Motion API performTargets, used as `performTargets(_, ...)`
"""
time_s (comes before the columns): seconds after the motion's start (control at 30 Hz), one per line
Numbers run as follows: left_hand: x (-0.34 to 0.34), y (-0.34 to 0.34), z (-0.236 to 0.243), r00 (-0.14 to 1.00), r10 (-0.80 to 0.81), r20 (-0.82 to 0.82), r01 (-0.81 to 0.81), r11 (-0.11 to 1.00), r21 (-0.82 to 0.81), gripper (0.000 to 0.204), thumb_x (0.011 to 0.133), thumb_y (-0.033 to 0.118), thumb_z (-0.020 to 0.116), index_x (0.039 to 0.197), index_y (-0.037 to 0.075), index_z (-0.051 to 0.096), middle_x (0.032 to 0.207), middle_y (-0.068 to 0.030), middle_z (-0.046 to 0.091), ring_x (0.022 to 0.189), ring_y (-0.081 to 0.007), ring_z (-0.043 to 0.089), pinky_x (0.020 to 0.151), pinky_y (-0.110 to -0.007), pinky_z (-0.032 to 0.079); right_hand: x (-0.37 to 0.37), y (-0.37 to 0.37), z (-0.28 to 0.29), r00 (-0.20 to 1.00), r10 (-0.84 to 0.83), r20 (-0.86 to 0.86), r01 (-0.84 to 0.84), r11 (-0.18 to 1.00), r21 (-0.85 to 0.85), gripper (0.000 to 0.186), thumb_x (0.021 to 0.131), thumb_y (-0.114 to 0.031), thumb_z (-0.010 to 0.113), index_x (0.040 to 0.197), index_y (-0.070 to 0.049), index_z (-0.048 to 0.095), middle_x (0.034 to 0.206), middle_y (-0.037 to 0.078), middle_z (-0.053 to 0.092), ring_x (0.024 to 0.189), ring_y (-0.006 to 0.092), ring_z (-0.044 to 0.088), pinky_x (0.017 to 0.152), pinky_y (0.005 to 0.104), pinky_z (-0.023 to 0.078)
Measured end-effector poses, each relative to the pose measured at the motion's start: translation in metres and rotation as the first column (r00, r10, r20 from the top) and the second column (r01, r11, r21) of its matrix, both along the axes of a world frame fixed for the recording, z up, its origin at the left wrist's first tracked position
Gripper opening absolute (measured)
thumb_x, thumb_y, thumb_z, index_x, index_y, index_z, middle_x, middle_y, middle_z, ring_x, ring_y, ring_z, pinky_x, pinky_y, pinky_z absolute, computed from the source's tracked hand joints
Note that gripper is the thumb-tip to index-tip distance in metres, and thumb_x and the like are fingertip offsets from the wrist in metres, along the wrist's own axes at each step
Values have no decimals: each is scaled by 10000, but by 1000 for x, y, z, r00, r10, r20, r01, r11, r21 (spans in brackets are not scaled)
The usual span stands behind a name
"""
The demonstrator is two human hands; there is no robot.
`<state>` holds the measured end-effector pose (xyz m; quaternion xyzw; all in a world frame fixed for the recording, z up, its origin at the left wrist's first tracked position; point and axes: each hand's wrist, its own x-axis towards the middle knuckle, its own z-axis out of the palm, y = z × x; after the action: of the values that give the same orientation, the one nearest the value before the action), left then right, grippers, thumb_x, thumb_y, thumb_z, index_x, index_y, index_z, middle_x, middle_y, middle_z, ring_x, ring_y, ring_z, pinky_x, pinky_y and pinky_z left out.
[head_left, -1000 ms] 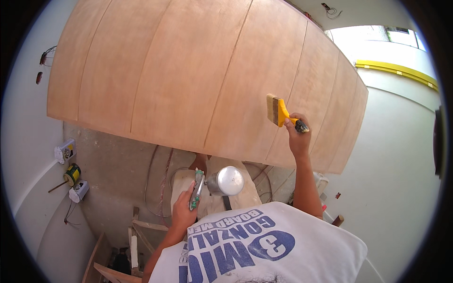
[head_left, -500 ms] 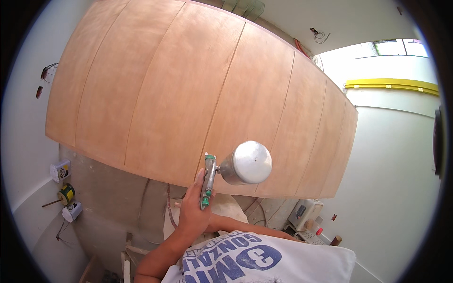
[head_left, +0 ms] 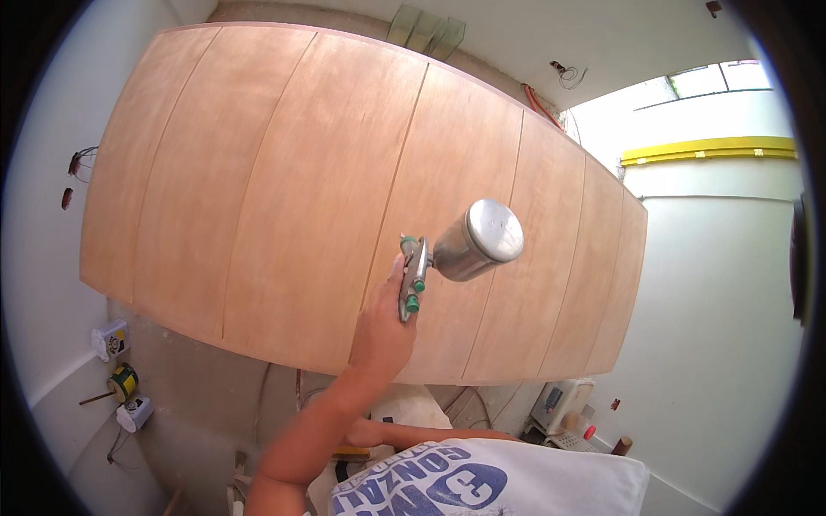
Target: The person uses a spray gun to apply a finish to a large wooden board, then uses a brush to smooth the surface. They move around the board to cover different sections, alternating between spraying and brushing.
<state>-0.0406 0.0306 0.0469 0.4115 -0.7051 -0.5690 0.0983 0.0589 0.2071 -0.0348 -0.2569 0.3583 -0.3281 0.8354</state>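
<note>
My left hand (head_left: 383, 331) is wrapped round the handle of a metal spray gun (head_left: 414, 279) with green fittings. A silver cup (head_left: 480, 241) is attached to the gun and tilts to the right. The gun is above a large, pale reddish-brown wooden panel (head_left: 318, 198) with several long grooves across it; I cannot tell the height of the gap. Low down, near my body, my right hand (head_left: 368, 433) is partly behind my left forearm. Its fingers are hidden, so what it may hold does not show.
White containers (head_left: 110, 340) and a green-yellow can (head_left: 123, 380) stand at the left wall. Hoses (head_left: 262, 400) trail below the panel's near edge. A pale boxy device (head_left: 555, 404) is at the near right. Glass pieces (head_left: 426, 33) lean beyond the far edge. A yellow beam (head_left: 710, 150) runs along the right wall.
My left hand has carried the spray gun forward and slightly right, farther over the panel. My right hand has drawn back toward my body. The whole view has shifted a little.
</note>
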Motion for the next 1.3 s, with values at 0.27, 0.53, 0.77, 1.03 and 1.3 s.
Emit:
performTargets(0.27, -116, -93, -19, 997, 59, 42, -56, 996, -62, 589, 1022, 200, 647, 1559, 58, 450, 1197, -261, 675, 1095, -433, 673, 906, -482, 534, -38, -16, 53, 871, -369, 323, 155, 832, 532, 428, 929, -9, 566, 1357, -21, 552, 1336, 83, 605, 1165, 141, 596, 945, 350, 554)
performTargets(0.53, -225, -158, -66, 998, 56, 16, -50, 971, -232, 592, 1012, 233, 652, 1554, 86, 466, 1112, -257, 678, 1041, -439, 667, 897, -517, 524, -106, -74, 102, 897, -306, 318, 122, 864, 489, 418, 978, -73, 662, 1366, -37, 513, 1080, 38, 619, 927, 160, 662, 925, 350, 548)
performTargets(0.77, -295, -201, -95, 997, 72, -7, -71, 950, -305, 590, 1007, 250, 658, 1554, 119, 478, 1107, -243, 683, 1047, -432, 665, 905, -526, 526, -109, -82, 78, 992, -107, 66, 94, 979, 178, 627, 993, -169, 649, 1561, -54, 409, 1039, 80, 643, 883, 166, 659, 839, 311, 543)
performTargets(1.03, -292, -203, -64, 998, 34, -49, -49, 933, -356, 591, 1000, 232, 678, 1546, 112, 489, 1047, -218, 699, 960, -386, 684, 868, -459, 546, -107, -84, 73, 994, -95, 58, 80, 970, 231, 534, 941, -140, 632, 1447, -23, 510, 893, 60, 627, 789, 147, 606, 756, 312, 522)
performTargets(1.3, -95, -98, 67, 987, 138, -87, -135, 990, 36, 596, 1033, 148, 664, 1577, 51, 443, 1164, -167, 718, 1014, -200, 683, 909, -338, 539, -40, -23, 19, 995, 72, -70, -58, 981, 184, 365, 886, -215, 672, 1158, 27, 646, 885, 80, 648, 761, 176, 625, 714, 351, 521)
